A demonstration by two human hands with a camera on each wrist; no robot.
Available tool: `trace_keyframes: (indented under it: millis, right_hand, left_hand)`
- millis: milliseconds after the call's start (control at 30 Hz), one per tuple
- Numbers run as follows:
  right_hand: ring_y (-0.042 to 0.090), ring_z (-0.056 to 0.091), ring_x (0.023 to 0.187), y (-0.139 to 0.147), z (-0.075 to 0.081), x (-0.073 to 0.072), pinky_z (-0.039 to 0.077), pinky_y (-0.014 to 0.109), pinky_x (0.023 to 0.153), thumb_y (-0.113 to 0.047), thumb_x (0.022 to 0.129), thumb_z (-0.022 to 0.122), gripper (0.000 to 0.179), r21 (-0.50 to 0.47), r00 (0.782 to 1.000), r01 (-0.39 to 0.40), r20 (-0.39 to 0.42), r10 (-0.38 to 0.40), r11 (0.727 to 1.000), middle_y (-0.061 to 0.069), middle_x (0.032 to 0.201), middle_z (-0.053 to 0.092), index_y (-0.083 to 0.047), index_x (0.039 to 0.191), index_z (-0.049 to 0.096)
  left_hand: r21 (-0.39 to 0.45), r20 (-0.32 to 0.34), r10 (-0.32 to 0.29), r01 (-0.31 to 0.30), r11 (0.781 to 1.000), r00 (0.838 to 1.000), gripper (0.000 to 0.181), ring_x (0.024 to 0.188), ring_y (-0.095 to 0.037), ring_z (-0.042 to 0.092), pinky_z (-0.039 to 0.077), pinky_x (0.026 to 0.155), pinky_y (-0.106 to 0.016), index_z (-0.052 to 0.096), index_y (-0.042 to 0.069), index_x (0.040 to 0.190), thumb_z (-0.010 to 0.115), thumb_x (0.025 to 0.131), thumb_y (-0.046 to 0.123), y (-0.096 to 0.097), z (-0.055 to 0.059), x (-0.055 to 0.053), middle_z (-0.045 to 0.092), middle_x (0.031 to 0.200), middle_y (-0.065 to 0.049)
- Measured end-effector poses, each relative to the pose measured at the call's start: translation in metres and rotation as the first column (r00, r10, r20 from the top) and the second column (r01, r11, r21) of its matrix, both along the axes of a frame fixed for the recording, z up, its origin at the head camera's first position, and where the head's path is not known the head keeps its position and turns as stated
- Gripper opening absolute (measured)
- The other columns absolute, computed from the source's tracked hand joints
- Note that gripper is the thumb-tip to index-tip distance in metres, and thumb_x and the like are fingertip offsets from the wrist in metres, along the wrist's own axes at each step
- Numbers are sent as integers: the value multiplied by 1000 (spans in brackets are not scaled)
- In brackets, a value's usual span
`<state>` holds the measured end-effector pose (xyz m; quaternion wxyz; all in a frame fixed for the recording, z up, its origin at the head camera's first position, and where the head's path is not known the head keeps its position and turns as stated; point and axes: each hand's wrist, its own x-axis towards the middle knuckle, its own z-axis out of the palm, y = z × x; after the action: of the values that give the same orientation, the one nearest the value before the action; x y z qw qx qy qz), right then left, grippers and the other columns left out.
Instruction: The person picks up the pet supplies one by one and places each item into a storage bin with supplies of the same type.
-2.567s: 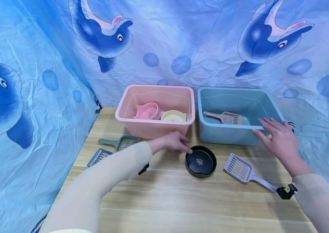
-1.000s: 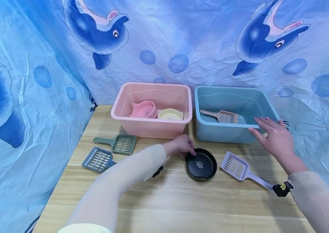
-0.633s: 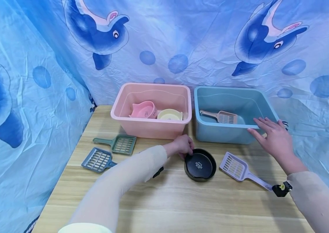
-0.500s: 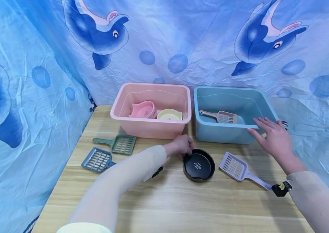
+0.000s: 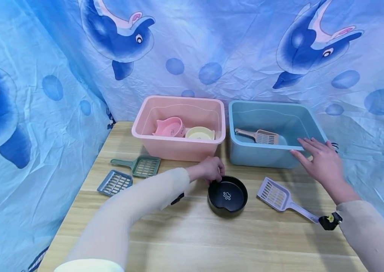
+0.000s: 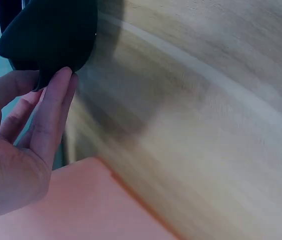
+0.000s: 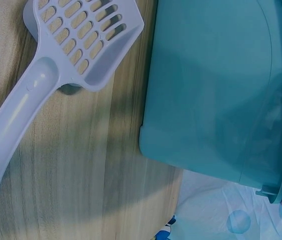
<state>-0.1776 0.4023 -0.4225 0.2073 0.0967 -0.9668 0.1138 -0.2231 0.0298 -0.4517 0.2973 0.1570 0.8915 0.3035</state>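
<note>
My bench is light wood with a streaky grain, and two tubs stand side by side at its far edge: a pink tub on the left and a blue tub on the right. In front of the pink tub lie a green slotted scoop and a grey-blue scoop, just beside each other. Near the middle sits a black bowl, tipped up a little on my side, with a lilac scoop lying flat to its right, in front of the blue tub.

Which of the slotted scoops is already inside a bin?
The tan scoop. It lies alone in the blue bin, whereas the lilac scoop, green scoop and grey-blue scoop all lie on the wooden table.
</note>
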Motion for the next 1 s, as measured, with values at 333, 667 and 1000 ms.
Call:
trace_keyframes:
  millis: [333,667,1000]
  right_hand:
    - [53,56,135,-1,0,0,21,65,129,-43,99,75,62,-4,1000,-5,6,5,1000,28,141,64,-4,145,65]
    - [54,57,133,0,1,3,24,66,128,-44,99,75,61,-3,1000,-18,-4,18,1000,28,140,65,-4,144,66]
    - [55,57,132,0,1,2,22,64,129,-43,99,76,60,-1,1000,-17,-9,17,1000,29,139,65,-4,143,67]
  left_hand:
    - [-8,-66,-153,153,988,986,15,61,-21,70,67,63,-43,75,7,89,78,87,-8,-30,70,5,69,89,-7]
    - [-119,-121,-264,250,961,957,12,71,-23,73,66,60,-34,76,7,95,74,91,-3,-60,164,-12,73,97,-9]
    - [-175,-170,-265,235,956,949,15,72,-21,74,67,64,-33,76,5,101,70,91,-5,-84,231,-55,78,108,-15]
